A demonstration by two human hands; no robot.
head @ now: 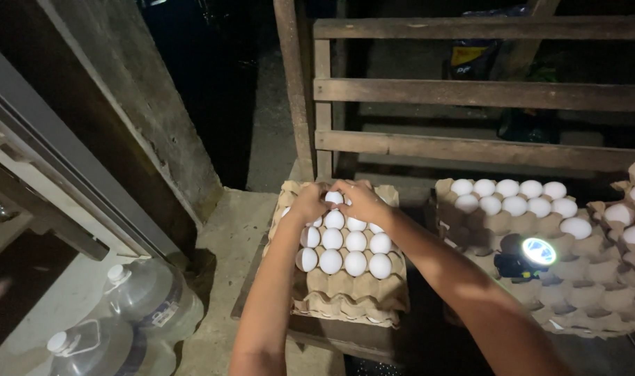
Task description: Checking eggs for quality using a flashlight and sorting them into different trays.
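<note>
A stack of brown cardboard egg trays (352, 292) sits in front of me, its top tray partly filled with white eggs (344, 241). My left hand (307, 202) and my right hand (361, 200) meet at the far edge of that tray, fingers curled around a white egg (334, 198) between them. Several rows of eggs lie just below my hands; the front rows of cups hold none.
To the right lies a second egg tray (540, 278) with white eggs along its far rows and a lit black flashlight (525, 255) on it. A wooden slatted fence (470, 90) stands behind. Two clear plastic water jugs (133, 306) stand at lower left by a concrete wall.
</note>
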